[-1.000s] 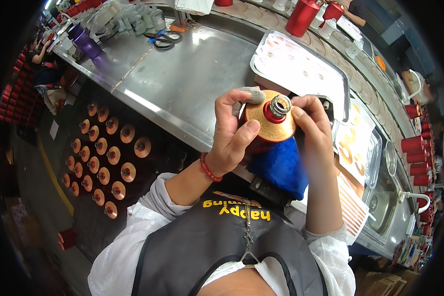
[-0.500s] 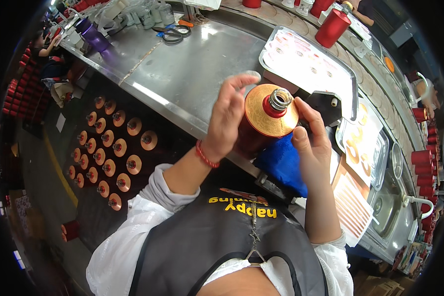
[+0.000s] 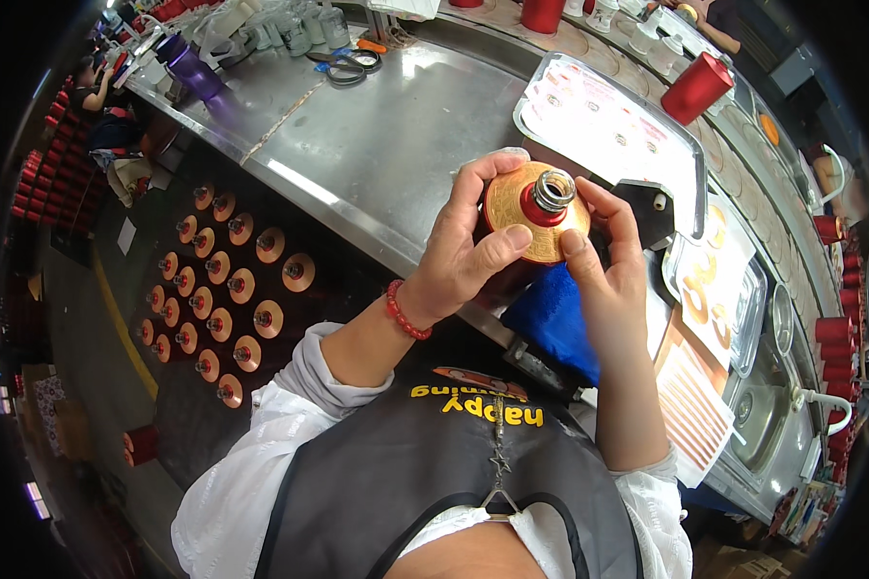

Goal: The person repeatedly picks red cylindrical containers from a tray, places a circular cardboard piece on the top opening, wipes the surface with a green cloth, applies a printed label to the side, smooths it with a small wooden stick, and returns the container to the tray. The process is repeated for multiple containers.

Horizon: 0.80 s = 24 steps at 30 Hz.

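Observation:
Upright between my hands is a red bottle with a round gold shoulder piece [image 3: 512,205] and an open glass neck [image 3: 555,190]. My left hand [image 3: 457,239], with a red bead bracelet [image 3: 406,311] at its wrist, curls round the left side, thumb laid on the gold surface. On the other side, my right hand [image 3: 610,246] presses its thumb and fingers to the gold rim. The bottle's lower body is mostly hidden. Just below it, a blue cloth [image 3: 555,323] covers something at the bench edge.
A metal bench [image 3: 396,116] bears scissors [image 3: 350,66] and a purple bottle [image 3: 191,69]. Beyond my hands lies a white-lined tray [image 3: 603,121]. Gold pieces on a sheet [image 3: 710,280] lie to the right. A curved conveyor carries a red bottle [image 3: 697,89]. Several gold-topped bottles [image 3: 241,285] stand low left.
My left hand has closed onto the bottle, its thumb now on the gold shoulder. My right thumb has shifted up onto the rim. Red bottles on the conveyor have moved right.

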Each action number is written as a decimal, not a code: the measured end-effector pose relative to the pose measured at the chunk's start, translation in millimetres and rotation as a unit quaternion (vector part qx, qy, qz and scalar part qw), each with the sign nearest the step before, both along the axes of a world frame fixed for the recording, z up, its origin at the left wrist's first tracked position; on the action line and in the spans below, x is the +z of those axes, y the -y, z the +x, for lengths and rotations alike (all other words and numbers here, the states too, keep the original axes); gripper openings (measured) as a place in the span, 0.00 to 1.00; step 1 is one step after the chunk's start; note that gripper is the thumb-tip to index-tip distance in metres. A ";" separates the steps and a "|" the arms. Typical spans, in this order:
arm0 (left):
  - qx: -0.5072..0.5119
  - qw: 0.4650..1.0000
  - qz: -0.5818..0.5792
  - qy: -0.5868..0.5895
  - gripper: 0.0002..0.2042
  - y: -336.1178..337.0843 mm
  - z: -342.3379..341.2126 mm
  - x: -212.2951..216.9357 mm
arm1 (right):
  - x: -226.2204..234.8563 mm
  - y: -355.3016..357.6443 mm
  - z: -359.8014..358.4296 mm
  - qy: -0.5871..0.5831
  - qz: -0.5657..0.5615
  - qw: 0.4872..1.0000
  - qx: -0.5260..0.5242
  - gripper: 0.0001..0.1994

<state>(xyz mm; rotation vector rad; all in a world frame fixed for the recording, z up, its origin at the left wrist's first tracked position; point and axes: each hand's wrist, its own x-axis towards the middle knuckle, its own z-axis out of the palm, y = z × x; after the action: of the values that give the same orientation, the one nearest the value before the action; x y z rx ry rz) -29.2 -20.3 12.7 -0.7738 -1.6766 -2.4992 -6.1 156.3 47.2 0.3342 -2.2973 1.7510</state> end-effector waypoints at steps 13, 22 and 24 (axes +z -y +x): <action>-0.022 0.999 -0.026 0.006 0.31 3.7 -2.9 -0.3 | -2.3 1.1 -2.9 0.043 -0.054 0.997 0.018 0.25; -0.031 0.998 -0.053 -0.002 0.29 6.3 -9.0 4.1 | -4.0 0.0 -0.7 0.076 -0.107 0.991 0.040 0.24; -0.031 0.998 -0.061 0.005 0.28 6.2 -8.9 5.3 | -4.5 0.1 -0.8 0.069 -0.098 0.992 0.035 0.24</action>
<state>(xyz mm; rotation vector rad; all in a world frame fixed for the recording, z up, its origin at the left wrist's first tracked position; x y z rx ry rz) -38.1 -26.5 18.0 -0.8375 -1.8516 -2.4624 -6.9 156.2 42.7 0.2685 -2.2016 2.0765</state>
